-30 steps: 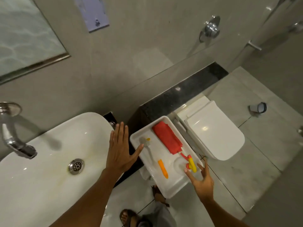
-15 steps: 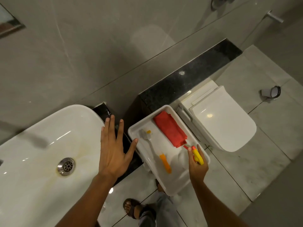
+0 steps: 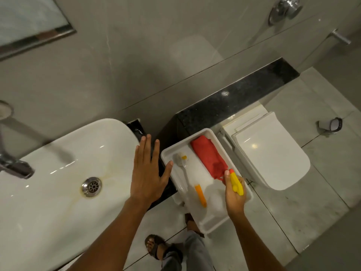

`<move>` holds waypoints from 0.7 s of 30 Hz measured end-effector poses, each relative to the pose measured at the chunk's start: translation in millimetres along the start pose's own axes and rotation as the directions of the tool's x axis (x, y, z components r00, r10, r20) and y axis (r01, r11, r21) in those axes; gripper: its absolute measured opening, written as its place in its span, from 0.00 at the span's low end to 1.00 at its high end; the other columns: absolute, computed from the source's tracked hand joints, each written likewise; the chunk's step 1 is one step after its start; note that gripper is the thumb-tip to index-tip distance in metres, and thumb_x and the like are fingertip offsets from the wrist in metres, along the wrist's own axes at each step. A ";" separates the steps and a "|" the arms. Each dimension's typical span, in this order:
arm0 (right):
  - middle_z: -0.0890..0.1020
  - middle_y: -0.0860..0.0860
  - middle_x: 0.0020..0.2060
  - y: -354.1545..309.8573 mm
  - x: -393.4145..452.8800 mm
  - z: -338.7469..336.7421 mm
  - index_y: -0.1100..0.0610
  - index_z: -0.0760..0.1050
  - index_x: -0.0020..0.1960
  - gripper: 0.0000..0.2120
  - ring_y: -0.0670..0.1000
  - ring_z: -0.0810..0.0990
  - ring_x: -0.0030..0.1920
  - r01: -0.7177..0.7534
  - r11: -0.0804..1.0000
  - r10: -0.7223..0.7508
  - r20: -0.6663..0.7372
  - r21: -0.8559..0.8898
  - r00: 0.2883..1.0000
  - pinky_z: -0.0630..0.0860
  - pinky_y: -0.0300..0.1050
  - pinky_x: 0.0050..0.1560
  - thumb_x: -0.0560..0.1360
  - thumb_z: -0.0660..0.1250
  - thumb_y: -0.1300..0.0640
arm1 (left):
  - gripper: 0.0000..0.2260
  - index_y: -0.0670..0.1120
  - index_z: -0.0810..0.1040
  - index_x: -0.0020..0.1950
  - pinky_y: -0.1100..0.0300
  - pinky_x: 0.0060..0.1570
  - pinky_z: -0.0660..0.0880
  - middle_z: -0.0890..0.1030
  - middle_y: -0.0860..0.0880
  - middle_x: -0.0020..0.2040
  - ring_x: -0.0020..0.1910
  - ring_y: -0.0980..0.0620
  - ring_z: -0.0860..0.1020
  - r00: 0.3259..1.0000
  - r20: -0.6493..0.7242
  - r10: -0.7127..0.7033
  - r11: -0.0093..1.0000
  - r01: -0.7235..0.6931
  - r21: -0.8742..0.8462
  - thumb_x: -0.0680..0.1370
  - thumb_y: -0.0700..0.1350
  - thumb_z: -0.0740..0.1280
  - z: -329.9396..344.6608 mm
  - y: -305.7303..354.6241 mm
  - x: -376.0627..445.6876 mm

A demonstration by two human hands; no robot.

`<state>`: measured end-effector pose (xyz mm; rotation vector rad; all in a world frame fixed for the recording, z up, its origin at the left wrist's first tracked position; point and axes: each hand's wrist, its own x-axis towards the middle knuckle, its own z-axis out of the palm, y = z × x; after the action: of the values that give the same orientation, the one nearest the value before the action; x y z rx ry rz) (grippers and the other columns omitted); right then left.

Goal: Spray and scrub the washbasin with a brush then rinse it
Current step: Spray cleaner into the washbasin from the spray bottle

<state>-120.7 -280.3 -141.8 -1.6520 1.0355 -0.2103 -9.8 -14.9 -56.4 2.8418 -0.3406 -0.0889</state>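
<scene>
The white washbasin (image 3: 48, 192) fills the lower left, with a metal drain (image 3: 91, 186) and yellowish stains around it. A white tray (image 3: 207, 223) stands to its right. In the tray lie a brush (image 3: 182, 169) with a clear handle and orange grip, and a folded red cloth (image 3: 209, 155). My right hand (image 3: 233, 194) is shut on the yellow and red head of a spray bottle (image 3: 236, 183), whose clear body rests in the tray. My left hand (image 3: 148, 171) hovers flat and open between the basin rim and the tray.
A chrome tap (image 3: 15, 167) juts over the basin at the left edge. A white toilet (image 3: 271, 155) with its lid down stands right of the tray, behind it a black granite ledge (image 3: 234, 102). My sandalled foot (image 3: 156, 246) is on the tiled floor below.
My right hand reached to the spray bottle's yellow head and closed around it. My left hand stayed open beside the basin. The camera view shifted.
</scene>
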 end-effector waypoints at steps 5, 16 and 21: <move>0.87 0.44 0.52 -59.0 -47.6 -8.8 0.41 0.84 0.57 0.10 0.39 0.85 0.56 0.183 0.981 -0.193 0.315 0.060 0.929 0.79 0.33 0.59 0.83 0.65 0.41 | 0.36 0.43 0.55 0.88 0.46 0.87 0.50 0.51 0.44 0.89 0.89 0.47 0.48 0.998 -0.063 -0.011 0.988 0.001 -0.152 0.87 0.64 0.54 -11.2 -0.5 -20.2; 0.90 0.50 0.50 -173.5 -206.7 55.1 0.47 0.87 0.54 0.25 0.48 0.88 0.52 0.069 0.998 -0.038 0.796 -0.005 0.605 0.84 0.40 0.44 0.77 0.63 0.29 | 0.29 0.40 0.69 0.82 0.42 0.85 0.57 0.65 0.42 0.85 0.86 0.43 0.61 0.835 -0.253 -0.489 0.857 0.406 -0.317 0.88 0.57 0.54 -74.5 -149.2 -148.1; 0.90 0.51 0.48 -183.5 -282.5 103.9 0.50 0.87 0.47 0.28 0.47 0.87 0.50 0.081 0.978 0.146 0.910 -0.192 0.387 0.86 0.49 0.40 0.76 0.64 0.27 | 0.26 0.38 0.72 0.80 0.39 0.81 0.64 0.71 0.40 0.82 0.83 0.41 0.67 0.590 -0.354 -0.726 0.670 0.490 -0.557 0.89 0.52 0.52 -98.1 -216.8 -197.2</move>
<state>-131.8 -6.9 80.3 -1.5470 0.1773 0.8456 -143.7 260.9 -17.4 2.2703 0.7484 0.4745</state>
